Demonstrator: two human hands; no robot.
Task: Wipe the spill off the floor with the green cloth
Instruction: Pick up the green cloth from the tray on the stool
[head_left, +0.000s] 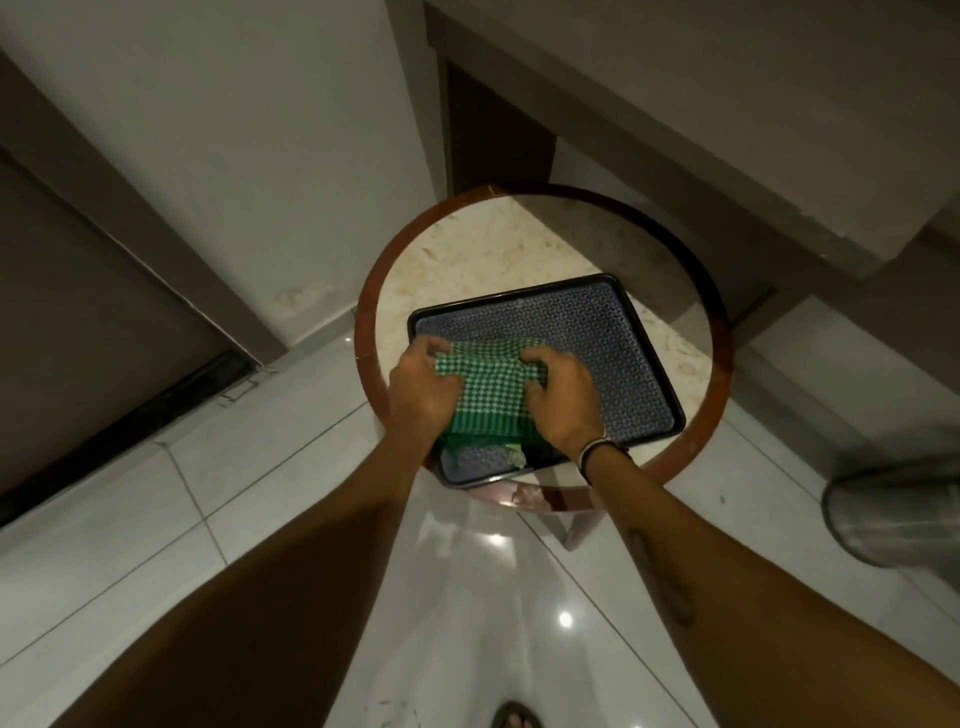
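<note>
A green checked cloth (485, 389) lies on a dark blue patterned tray (613, 353) that rests on a small round table (467, 270) with a pale stone top and a red-brown rim. My left hand (421, 387) grips the cloth's left edge. My right hand (563, 397) grips its right edge, with a band on the wrist. The cloth is bunched between both hands, and its near end hangs over the tray's front part. No spill is visible on the glossy white floor tiles (291, 499).
A metal cylinder (898, 514) stands on the floor at the right. A dark door (78, 312) and its frame fill the left. White walls and a ledge rise behind the table. A sandalled foot (514, 717) shows at the bottom edge.
</note>
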